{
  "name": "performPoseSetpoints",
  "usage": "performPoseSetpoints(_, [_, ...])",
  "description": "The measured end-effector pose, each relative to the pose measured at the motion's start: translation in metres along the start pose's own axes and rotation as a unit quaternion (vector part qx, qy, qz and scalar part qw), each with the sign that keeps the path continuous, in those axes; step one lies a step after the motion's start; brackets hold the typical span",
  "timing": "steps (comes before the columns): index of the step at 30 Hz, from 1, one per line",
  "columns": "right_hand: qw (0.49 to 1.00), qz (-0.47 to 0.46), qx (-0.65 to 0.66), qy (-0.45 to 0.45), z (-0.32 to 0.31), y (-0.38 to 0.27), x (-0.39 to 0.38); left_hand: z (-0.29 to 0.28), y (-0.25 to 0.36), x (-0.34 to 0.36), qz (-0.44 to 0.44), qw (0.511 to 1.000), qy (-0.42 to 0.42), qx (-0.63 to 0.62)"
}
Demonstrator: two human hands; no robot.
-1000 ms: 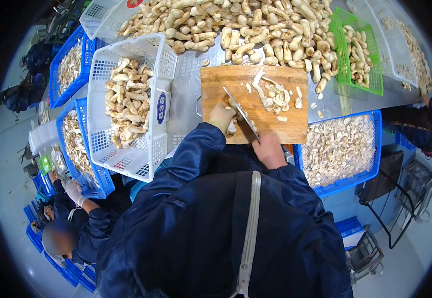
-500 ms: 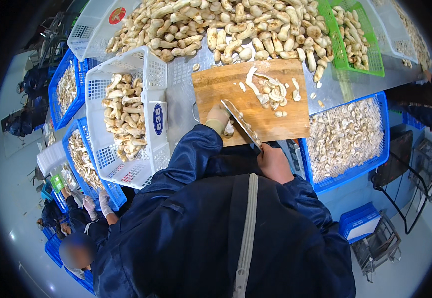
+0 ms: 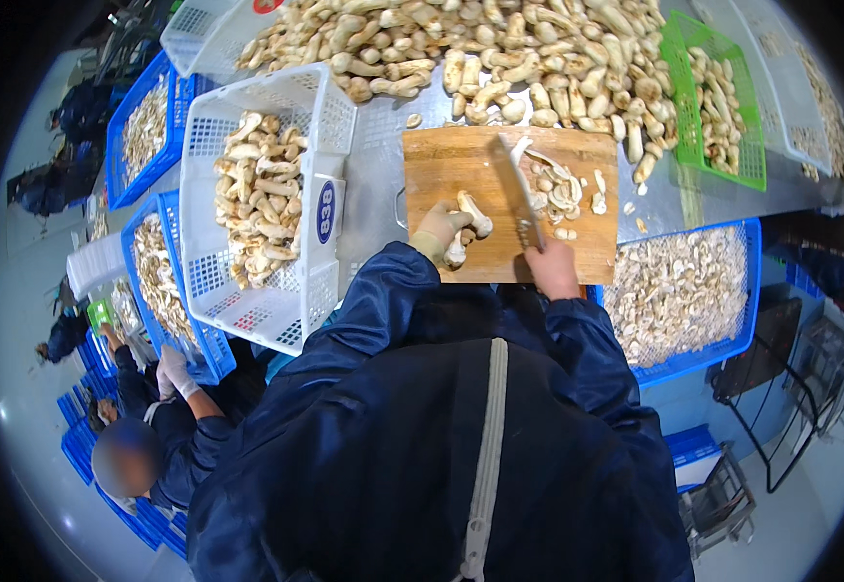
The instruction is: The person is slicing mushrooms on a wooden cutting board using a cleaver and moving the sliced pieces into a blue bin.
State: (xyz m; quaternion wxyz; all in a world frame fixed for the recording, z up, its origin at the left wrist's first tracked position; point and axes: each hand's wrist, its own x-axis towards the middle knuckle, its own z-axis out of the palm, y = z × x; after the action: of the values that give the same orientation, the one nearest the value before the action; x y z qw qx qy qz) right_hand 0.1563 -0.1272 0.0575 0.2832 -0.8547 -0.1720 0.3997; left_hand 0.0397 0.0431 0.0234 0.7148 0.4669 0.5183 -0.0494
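Observation:
On the wooden cutting board (image 3: 456,160) my left hand (image 3: 439,225), in a pale glove, is closed on a mushroom (image 3: 476,214) with a thick pale stem. A second mushroom piece (image 3: 456,252), brownish, shows just below its fingers; whether it is gripped too I cannot tell. My right hand (image 3: 553,270) grips a knife (image 3: 519,189), its blade slanting up and left over the board, slightly blurred and apart from the mushroom. Beyond the blade lie pale trimmings (image 3: 562,194) in a loose heap.
Behind the board a large pile of mushrooms (image 3: 577,58) covers the metal table (image 3: 373,184). A white crate (image 3: 330,281) of mushrooms stands left, a green basket (image 3: 751,145) far right. Sliced pieces fill a blue crate (image 3: 753,291) at right. A co-worker's gloved hand (image 3: 177,373) is at left.
The knife has swung away from my left hand to the right and up, over the trimmings. The mushroom in my left hand now shows clearly. The whole view has shifted slightly.

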Motion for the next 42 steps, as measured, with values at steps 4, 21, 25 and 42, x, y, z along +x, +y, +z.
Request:
performPoseSetpoints(4, [0.999, 0.002, 0.004, 0.054, -0.007, 0.007, -0.010, -0.012, 0.020, -0.035, -0.008, 0.971, -0.132, -0.197])
performPoseSetpoints(21, [0.905, 0.154, 0.356, 0.173, -0.039, 0.096, -0.029, -0.332, 0.025, -0.108, 0.158, 0.899, 0.408, -0.030])
performPoseSetpoints(25, [0.826, 0.233, 0.427, 0.284, -0.081, 0.127, -0.060, -0.361, 0.016, -0.078, 0.155, 0.821, 0.512, 0.199])
performPoseSetpoints(42, [0.803, 0.209, 0.482, 0.281, -0.080, 0.099, -0.124, 0.119, 0.056, 0.065, 0.448, 0.692, 0.064, 0.563])
